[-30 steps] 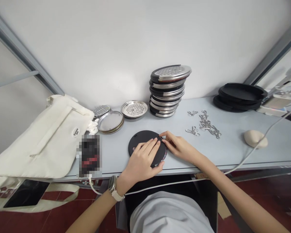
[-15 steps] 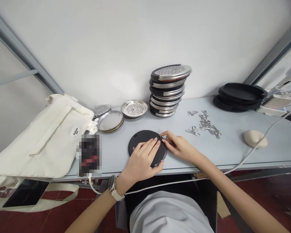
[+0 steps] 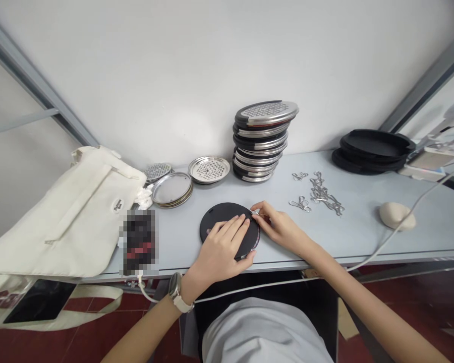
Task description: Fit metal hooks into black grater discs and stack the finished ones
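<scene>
Black disc (image 3: 221, 214) | left hand (image 3: 221, 249) flat, grip apart | right hand (image 3: 280, 229) grip clamped on rim (image 3: 257, 227) (tight pinch)

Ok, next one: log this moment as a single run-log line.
left hand: flat on black round disc | right hand: fingertips at disc rim | nearby: metal clips, stacked perforated steel lids

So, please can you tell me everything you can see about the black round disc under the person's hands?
The black round disc lies flat on the pale grey table, near its front edge. Its upper face looks matte, with a small mark near the rim and a thin reddish edge at lower right. Its material cannot be told. The left hand presses on it with fingers spread, while the right hand touches the upper right rim with its fingertips.
</scene>
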Tool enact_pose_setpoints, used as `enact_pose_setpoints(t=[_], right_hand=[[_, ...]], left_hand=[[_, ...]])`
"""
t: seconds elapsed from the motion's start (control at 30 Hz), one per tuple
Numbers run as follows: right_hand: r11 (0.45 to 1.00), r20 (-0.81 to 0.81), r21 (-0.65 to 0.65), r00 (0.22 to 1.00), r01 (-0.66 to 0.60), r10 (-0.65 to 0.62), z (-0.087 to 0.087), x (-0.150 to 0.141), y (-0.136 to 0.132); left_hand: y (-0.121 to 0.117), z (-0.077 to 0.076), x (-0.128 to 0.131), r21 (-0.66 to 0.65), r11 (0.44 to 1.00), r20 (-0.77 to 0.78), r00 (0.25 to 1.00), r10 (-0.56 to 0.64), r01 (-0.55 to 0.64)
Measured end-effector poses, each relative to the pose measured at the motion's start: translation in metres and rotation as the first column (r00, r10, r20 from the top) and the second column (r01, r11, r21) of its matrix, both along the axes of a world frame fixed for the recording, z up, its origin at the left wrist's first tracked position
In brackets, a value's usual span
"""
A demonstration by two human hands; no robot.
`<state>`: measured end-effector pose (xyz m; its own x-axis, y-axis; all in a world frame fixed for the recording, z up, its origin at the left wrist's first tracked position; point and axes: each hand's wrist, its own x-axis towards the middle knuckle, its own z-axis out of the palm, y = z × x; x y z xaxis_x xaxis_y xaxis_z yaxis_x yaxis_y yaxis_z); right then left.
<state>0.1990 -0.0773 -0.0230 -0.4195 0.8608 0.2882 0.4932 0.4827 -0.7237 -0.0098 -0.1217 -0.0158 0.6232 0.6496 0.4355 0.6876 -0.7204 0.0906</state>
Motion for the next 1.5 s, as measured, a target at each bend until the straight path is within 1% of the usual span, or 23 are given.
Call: enact_pose_setpoints(t=[0.1, 0.23, 0.33, 0.47, 0.57, 0.73, 0.93, 1.13, 1.5], right_hand=[[0.999, -0.015, 0.027, 1.000, 0.023, -0.023, -0.0002, -0.0004, 0.0001], [0.999, -0.022, 0.052, 1.000, 0.008, -0.007, 0.0008, -0.0002, 0.0009], [0.993, -0.019, 0.120, 1.000, -0.001, 0.003, 0.0016, -0.0004, 0.0016], [0.973, 0.013, 0.231, 0.999, 0.028, -0.032, 0.0041, -0.0005, 0.0012], [0.965, 0.035, 0.259, 0.998, 0.038, -0.049, 0.0067, 0.0000, 0.0008], [0.964, 0.055, 0.263, 0.997, 0.028, -0.044, 0.0086, -0.0003, 0.0020], [0.972, 0.038, 0.231, 0.998, 0.032, -0.042, 0.0058, -0.0028, 0.0040], [0.977, 0.008, 0.213, 1.000, -0.009, 0.008, 0.0020, -0.0043, 0.0053], [0.984, 0.022, 0.173, 0.999, -0.036, 0.033, 0.0032, -0.0017, 0.0001]], left_hand=[[0.0000, -0.0004, 0.0000, -0.005, 1.000, -0.003, 1.000, 0.003, -0.003], [-0.0004, -0.0006, -0.0002, -0.003, 1.000, 0.003, 1.000, 0.004, -0.004], [-0.0003, -0.0006, 0.0000, -0.003, 1.000, 0.003, 1.000, 0.000, 0.000], [0.0004, -0.0005, 0.0004, -0.002, 1.000, 0.006, 1.000, 0.000, 0.000], [0.0004, -0.0001, 0.0002, -0.005, 1.000, 0.008, 1.000, -0.002, 0.002], [-0.0004, -0.0001, -0.0002, 0.000, 1.000, 0.016, 1.000, -0.007, 0.007], [-0.0004, -0.0001, -0.0001, 0.002, 1.000, 0.010, 1.000, -0.004, 0.004], [-0.0001, 0.0001, -0.0003, 0.007, 1.000, 0.023, 1.000, -0.007, 0.007], [0.0001, 0.0000, -0.0003, -0.002, 1.000, 0.015, 1.000, -0.005, 0.005]])
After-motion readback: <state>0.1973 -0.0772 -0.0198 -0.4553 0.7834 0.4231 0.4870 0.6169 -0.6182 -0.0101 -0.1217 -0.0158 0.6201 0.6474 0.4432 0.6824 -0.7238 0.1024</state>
